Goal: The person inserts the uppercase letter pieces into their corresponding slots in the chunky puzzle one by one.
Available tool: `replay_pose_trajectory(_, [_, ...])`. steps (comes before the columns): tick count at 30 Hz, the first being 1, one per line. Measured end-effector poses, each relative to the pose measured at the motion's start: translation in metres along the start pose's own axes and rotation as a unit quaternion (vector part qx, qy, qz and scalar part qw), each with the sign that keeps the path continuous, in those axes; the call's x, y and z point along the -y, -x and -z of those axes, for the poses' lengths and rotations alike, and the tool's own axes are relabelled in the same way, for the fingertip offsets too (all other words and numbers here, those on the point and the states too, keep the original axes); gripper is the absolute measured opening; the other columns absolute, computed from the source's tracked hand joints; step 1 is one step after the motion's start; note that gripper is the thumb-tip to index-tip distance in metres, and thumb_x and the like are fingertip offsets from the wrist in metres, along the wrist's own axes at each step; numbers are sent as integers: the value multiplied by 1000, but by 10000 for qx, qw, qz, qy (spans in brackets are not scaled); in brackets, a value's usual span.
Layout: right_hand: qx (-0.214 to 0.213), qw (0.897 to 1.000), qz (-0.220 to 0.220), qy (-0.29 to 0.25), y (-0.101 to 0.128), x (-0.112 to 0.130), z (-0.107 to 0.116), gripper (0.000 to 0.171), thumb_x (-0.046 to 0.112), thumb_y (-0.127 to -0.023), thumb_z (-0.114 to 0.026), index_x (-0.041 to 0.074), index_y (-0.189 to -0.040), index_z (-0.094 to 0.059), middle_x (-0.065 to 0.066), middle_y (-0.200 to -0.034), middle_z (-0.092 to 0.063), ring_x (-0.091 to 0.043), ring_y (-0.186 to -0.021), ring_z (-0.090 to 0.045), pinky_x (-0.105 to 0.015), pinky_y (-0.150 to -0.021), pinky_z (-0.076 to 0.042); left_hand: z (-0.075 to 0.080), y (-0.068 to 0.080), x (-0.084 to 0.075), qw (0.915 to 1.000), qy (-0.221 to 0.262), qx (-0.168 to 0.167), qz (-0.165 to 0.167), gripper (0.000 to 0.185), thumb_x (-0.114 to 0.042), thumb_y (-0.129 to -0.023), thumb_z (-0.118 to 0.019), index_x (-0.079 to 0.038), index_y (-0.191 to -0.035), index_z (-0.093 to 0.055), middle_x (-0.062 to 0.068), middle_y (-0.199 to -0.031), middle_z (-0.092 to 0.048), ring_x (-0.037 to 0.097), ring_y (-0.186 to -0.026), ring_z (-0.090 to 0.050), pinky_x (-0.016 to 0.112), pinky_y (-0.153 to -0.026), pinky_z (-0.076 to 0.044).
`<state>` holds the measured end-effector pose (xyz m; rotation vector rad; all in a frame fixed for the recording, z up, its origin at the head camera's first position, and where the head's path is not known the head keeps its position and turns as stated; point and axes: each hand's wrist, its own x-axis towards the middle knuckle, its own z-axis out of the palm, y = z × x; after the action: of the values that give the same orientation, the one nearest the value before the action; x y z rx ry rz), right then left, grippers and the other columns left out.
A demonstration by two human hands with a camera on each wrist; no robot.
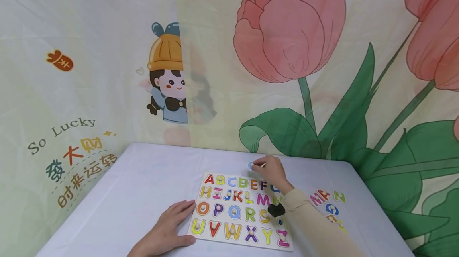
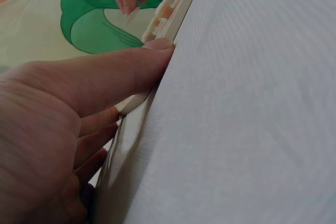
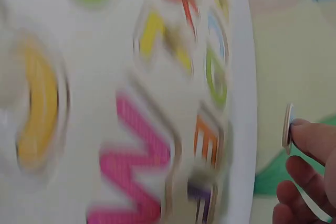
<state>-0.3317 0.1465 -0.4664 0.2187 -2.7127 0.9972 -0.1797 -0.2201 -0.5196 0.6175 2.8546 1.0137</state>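
A white alphabet puzzle board [image 1: 215, 243] lies on the table, with rows of coloured letters, many bearing small knobs. Above its far edge, my right hand [image 1: 273, 171] pinches a light blue letter piece [image 1: 251, 165] between thumb and fingertips. That piece appears edge-on in the right wrist view, where the right hand [image 3: 310, 166] holds it past the board's edge. My left hand [image 1: 166, 225] lies at the board's left side with its fingers stretched out. In the left wrist view, the left thumb [image 2: 105, 74] touches the board's edge.
Several loose letter pieces [image 1: 332, 209] lie on the table to the right of the board, beyond the right sleeve [image 1: 315, 221]. A black heart-shaped thing [image 1: 276, 210] beside that sleeve covers part of the board. A printed cloth [image 1: 211, 137] with tulips hangs behind the table.
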Motion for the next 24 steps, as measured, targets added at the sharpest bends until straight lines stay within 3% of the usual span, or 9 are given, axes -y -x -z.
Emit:
replay_pose_trajectory(6, [535,9983,142,-171,9,28,-26,13,26,-94,-84,17,-103,-86,6,-95,-69,-13,-81,-59,-27,-63,-52,0,-1,1,10000,45,13,-2,99,-56,-79,-87,-13,-160,-50,5,-167,-43,42,-154,-32,75,-118,-27])
replay_pose_trajectory(12, [896,9957,209,-146,16,38,-45,10,25,-95,-83,18,-102,-86,6,-93,-65,-13,-83,-57,-26,-65,-50,-1,0,0,10000,26,34,23,99,-55,-79,-88,-13,-159,-50,4,-167,-43,41,-154,-32,75,-118,-28])
replay_pose_trajectory(24, [868,9960,194,20,18,35,-62,9,27,-93,-85,19,-97,-86,7,-90,-64,-10,-82,-58,-26,-69,-52,-2,-2,2,9997,96,99,212,101,-60,-77,-87,-15,-160,-50,3,-168,-42,40,-155,-31,74,-118,-27])
